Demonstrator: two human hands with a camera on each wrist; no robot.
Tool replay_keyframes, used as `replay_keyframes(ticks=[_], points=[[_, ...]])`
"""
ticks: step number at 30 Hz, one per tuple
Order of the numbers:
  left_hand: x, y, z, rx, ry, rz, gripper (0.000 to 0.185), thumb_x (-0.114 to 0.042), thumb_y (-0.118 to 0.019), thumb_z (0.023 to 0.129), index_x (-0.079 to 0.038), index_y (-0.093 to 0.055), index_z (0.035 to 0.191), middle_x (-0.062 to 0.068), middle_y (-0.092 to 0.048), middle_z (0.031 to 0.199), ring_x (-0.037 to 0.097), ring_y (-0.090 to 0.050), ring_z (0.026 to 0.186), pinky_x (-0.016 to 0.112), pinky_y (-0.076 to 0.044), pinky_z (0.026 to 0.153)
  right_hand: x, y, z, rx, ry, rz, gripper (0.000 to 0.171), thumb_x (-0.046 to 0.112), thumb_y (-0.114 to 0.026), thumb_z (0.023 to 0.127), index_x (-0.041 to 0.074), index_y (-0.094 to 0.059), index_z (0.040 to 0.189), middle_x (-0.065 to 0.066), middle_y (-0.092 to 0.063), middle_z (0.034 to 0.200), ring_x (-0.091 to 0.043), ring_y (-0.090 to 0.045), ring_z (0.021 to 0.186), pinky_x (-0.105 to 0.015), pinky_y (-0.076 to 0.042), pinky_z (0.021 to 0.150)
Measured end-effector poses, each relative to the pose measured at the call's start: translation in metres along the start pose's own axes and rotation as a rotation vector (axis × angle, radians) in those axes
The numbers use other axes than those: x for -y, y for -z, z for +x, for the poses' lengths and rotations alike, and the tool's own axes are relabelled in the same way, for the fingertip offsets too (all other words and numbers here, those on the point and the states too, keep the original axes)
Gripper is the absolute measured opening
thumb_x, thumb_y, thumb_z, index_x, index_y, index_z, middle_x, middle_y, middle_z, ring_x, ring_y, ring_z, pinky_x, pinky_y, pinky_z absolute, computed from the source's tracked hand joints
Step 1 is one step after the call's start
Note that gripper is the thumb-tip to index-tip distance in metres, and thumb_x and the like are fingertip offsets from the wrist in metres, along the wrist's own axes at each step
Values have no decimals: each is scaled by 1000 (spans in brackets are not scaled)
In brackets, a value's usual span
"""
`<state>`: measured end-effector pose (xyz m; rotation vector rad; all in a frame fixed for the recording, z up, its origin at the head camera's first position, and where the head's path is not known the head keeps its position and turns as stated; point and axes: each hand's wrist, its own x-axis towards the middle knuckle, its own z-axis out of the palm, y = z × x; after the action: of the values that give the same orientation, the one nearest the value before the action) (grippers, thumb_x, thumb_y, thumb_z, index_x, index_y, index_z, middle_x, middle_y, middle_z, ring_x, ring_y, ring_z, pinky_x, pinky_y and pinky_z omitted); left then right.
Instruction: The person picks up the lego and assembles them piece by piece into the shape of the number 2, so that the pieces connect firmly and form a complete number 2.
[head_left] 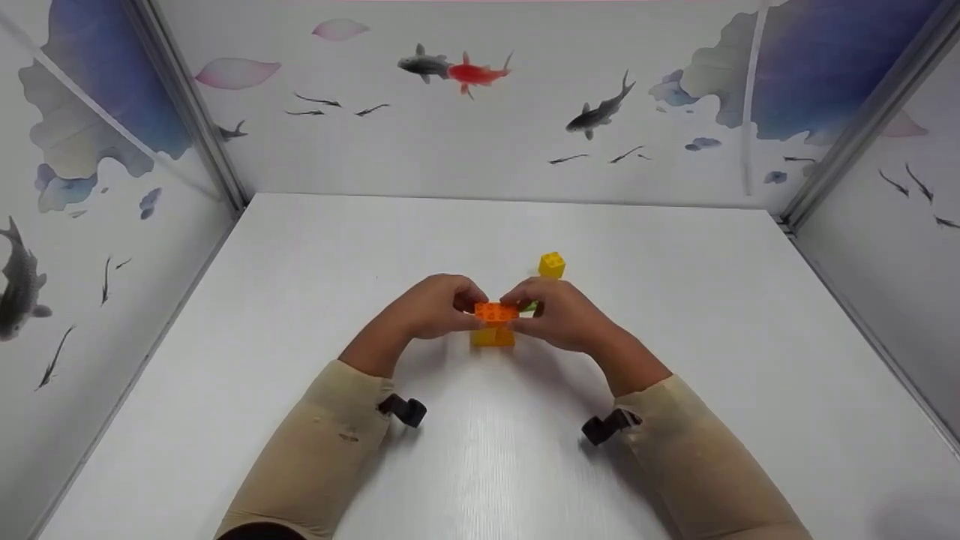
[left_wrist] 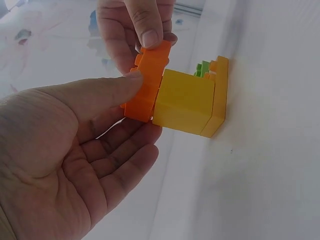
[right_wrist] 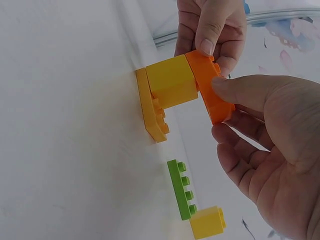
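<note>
Orange brick [head_left: 495, 312], pinched by both hands [head_left: 439, 306] [head_left: 564, 313], sits atop yellow block [head_left: 493, 337], seemingly needing a firm downward press.

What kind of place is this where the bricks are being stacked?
Probably a small tabletop booth set up for recording: a plain white table boxed in by panels printed with fish, holding only a few toy bricks.
</note>
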<state>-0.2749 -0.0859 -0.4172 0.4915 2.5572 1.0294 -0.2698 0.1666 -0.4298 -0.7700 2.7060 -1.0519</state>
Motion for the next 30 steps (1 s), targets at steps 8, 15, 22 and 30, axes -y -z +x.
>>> replay_keyframes(ticks=[8,15,22,30], points=[[3,-1,3,-3,10,0,33,-28,-84,95,-19,-75,125,-1,-74,120,21,-67,113,40,-58,108,0,0,0,-1,-2,-4,27,21,-83,95,22,-80,122,6,-76,119,-27,-70,112,-42,-61,98],[4,-1,3,-3,40,7,31,-31,-83,96,-19,-76,124,-2,-74,118,20,-67,111,40,-57,108,1,1,0,13,-3,-12,29,22,-82,96,22,-79,125,5,-76,122,-24,-70,111,-42,-61,99],[1,-3,2,-2,37,7,31,-30,-83,96,-19,-76,124,-2,-74,119,20,-67,112,40,-57,108,-1,0,-1,15,-16,-8,29,21,-82,96,22,-79,125,6,-76,122,-24,-70,112,-42,-60,100],[1,-2,1,0,36,12,30,-31,-83,96,-20,-76,124,-2,-74,119,20,-67,112,40,-57,108,-5,3,2,34,-55,2,29,27,-81,98,24,-78,127,8,-76,122,-20,-69,113,-43,-60,101]])
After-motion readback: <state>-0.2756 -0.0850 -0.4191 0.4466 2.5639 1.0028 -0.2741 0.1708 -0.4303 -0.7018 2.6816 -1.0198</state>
